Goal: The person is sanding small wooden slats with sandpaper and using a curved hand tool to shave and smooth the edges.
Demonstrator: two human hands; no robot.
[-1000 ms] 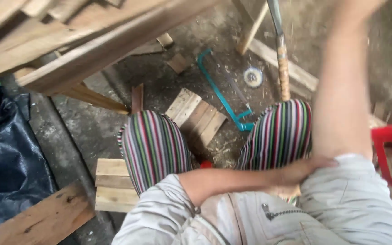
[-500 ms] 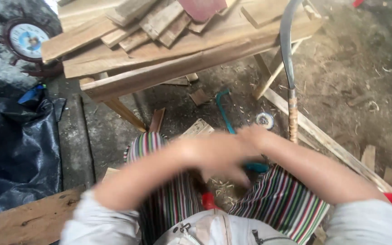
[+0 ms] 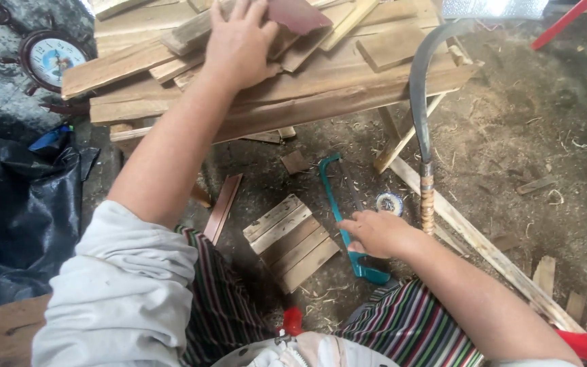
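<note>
My left hand (image 3: 239, 44) reaches up and lies spread on a pile of rough wooden planks (image 3: 321, 95) stacked on a low bench, fingers over a short plank. A maroon sheet (image 3: 297, 15) lies right beside the fingers. My right hand (image 3: 375, 234) is low over the dirt floor, its fingers curled on the frame of a teal hacksaw (image 3: 338, 197) near its handle. My legs in striped trousers (image 3: 409, 326) fill the bottom of the view.
A sickle (image 3: 421, 109) with a curved blade and wrapped handle leans against the bench. A small slatted wooden panel (image 3: 293, 241), a thin slat (image 3: 222, 207) and a tape roll (image 3: 388, 202) lie on the floor. Black plastic sheeting (image 3: 15, 204) and a round clock (image 3: 52, 58) are at left.
Both hands were together in front of my knees; the left has gone up onto the plank pile and the right has dropped to the hacksaw. The view tilted upward.
</note>
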